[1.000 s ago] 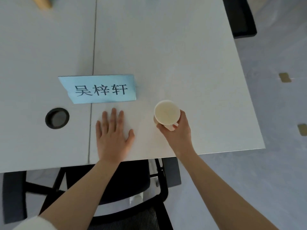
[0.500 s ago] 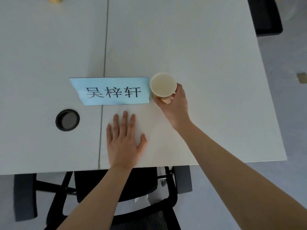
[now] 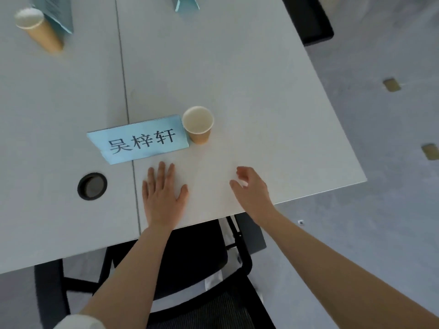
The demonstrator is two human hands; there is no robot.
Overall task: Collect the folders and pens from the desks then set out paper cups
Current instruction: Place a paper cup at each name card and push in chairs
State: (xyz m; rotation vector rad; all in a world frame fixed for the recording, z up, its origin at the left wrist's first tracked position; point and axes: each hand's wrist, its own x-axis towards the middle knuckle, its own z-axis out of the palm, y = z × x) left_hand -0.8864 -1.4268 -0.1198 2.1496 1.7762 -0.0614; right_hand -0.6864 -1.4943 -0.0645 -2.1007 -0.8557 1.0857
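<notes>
A: From your head view, where does the cup stand?

B: The brown paper cup with a white inside (image 3: 198,124) stands upright on the pale grey desk (image 3: 249,86), just beside the right end of the light blue folded name card with black characters (image 3: 139,140). I cannot tell whether the two touch. Neither of your hands is on it.

A: And your hands?

B: Your left hand (image 3: 162,195) lies flat on the desk, palm down, fingers straight and together, thumb out to the side, just below the card. Your right hand (image 3: 251,189) is over the desk near its front edge, fingers loosely curled, holding nothing, apart from the cup.

A: Anything else?

B: A second brown paper cup (image 3: 39,29) stands at the far left corner, beside another blue card (image 3: 59,13). A round black cable hole (image 3: 92,185) sits in the desk left of your left hand, and a black office chair (image 3: 190,269) is tucked in below the edge.
</notes>
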